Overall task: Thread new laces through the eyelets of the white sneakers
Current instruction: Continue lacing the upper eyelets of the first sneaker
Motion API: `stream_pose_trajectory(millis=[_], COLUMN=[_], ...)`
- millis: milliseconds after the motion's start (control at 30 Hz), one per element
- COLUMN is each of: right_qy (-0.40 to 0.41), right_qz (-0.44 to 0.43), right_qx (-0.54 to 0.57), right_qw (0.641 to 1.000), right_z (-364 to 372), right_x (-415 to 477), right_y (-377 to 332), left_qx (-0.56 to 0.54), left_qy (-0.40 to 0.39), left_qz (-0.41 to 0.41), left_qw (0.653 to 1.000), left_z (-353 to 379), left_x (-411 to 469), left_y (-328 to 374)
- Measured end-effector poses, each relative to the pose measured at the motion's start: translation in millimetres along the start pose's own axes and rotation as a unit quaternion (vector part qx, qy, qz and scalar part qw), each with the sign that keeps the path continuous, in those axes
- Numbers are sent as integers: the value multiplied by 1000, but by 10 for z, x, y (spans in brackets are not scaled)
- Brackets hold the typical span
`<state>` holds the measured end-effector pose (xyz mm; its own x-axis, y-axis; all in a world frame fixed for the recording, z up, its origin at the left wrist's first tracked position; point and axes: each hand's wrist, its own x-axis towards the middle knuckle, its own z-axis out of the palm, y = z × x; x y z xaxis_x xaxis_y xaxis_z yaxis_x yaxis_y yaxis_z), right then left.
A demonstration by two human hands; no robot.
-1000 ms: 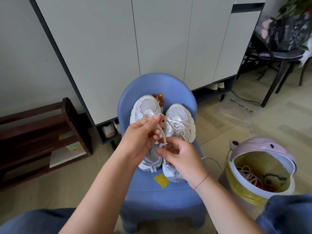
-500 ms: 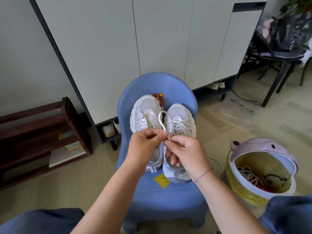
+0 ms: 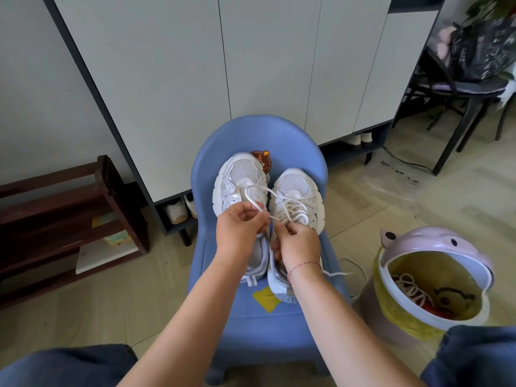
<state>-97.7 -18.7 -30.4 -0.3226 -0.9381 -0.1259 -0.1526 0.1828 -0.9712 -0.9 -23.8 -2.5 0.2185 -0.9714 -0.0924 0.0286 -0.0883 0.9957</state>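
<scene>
Two white sneakers stand side by side on a small blue chair (image 3: 282, 325), toes pointing away from me. The left sneaker (image 3: 241, 180) has a white lace (image 3: 252, 201) crossing its lowest eyelets. My left hand (image 3: 240, 233) pinches that lace just above the shoe's tongue. The right sneaker (image 3: 297, 194) is laced over most of its front. My right hand (image 3: 297, 247) rests over its opening and pinches a lace strand near my left hand. A loose lace end (image 3: 339, 273) trails off the chair to the right.
A pink bin (image 3: 435, 244) with a yellow liner stands at the right, with old laces inside. Grey cabinets (image 3: 251, 65) rise behind the chair, a dark wooden rack (image 3: 69, 219) stands at the left, a black chair (image 3: 458, 96) at the far right.
Both hands have drawn closer together and lower over the shoes. The lace loop held up between them earlier now lies flatter across the left sneaker's front.
</scene>
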Motion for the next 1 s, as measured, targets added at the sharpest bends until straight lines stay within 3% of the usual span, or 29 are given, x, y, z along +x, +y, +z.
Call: stream_pose_trajectory(millis=[100,233,367,800,1000], right_qy=[28,7,-3,-16,-3], right_qz=[-27,-30,-39,-43,-27], right_qx=[-20,1,29,46,64], right_qw=[999,1000,999,998,998], right_z=[-21,-152,-182,-180,-154], right_x=[3,-9,-1,-9,24], right_y=[43,64,99,140,173], left_qx=[16,56,152,278,254], left_qy=[3,-4,-18,-19,-17], left_qz=[9,34,78,155,110], left_qw=[1000,998,985,948,961], left_z=[28,71,144,296,286], left_x=[-15,-13,-15,21,42], left_y=[2,-27,-41,53,15])
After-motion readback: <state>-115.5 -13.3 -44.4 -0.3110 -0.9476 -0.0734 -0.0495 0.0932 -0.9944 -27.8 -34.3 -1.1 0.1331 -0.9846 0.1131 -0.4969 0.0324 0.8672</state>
